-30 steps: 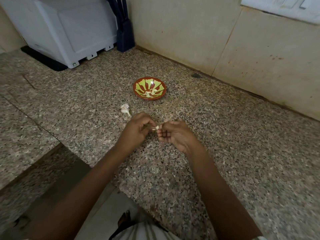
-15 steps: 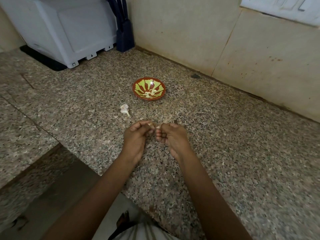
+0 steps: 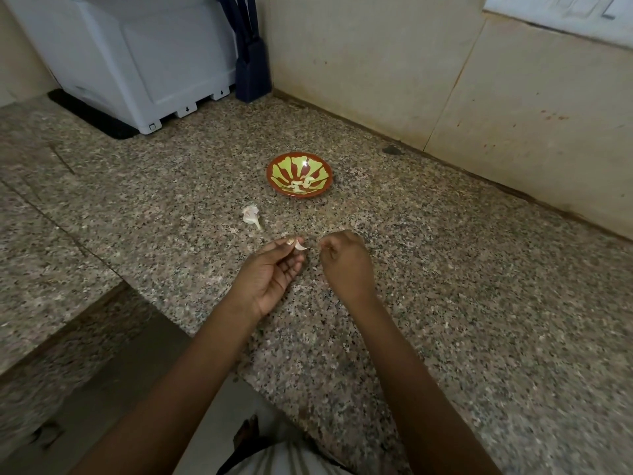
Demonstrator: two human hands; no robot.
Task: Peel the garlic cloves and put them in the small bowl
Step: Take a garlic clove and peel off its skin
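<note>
The bowl (image 3: 271, 170), red with green streaks, is sitting on the counter (image 3: 462, 275) out past the hands, and a small heap of pale peeled cloves (image 3: 301, 185) is lying in its bottom. A leftover garlic chunk (image 3: 251, 216) with papery skin is lying on the granite between the bowl and the left hand (image 3: 269, 275), touching neither.

The left hand is turning palm-up and pinching a clove (image 3: 300, 247) between thumb and fingertips, with a thin wisp of skin sticking out toward the right hand (image 3: 346, 264). The right hand is hovering just beside it with fingers curled in. I honestly can't tell if it's pinching a bit of peel or nothing.

The counter's front edge is running diagonally under the forearms, dropping to a lower ledge on the left. A broad run of granite is stretching right of the hands up to the wall (image 3: 376, 63). Back left, a white appliance (image 3: 144, 63) is standing on a dark mat (image 3: 89, 113), with a dark blue holder (image 3: 252, 68) tucked in the corner, well apart from the bowl.
</note>
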